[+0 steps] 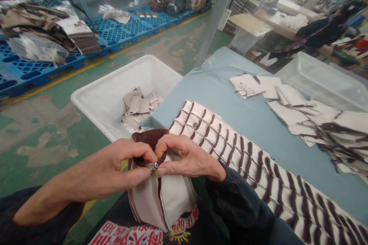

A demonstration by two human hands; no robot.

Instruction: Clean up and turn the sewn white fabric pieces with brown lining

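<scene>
A white fabric pouch (176, 195) with dark brown lining and dark seam edging hangs over my lap. My left hand (123, 164) pinches its upper rim between thumb and forefinger, at the top of the front seam. Right beside it, my right hand (188, 157) grips the same rim, also with thumb and forefinger. The fingertips nearly meet, and a small bit of pale, dark-edged material shows between them. The brown lining shows above my fingers at the mouth. My fingers hide the exact spot being pinched.
Rows of white, brown-edged fabric pieces (244, 160) lie on the light blue table (218, 72). Loose pieces (296, 105) are heaped at right, near a clear plastic bin (324, 76). A white tub (97, 92) holds fabric scraps. Blue pallets (115, 34) and a co-worker (324, 26) are beyond.
</scene>
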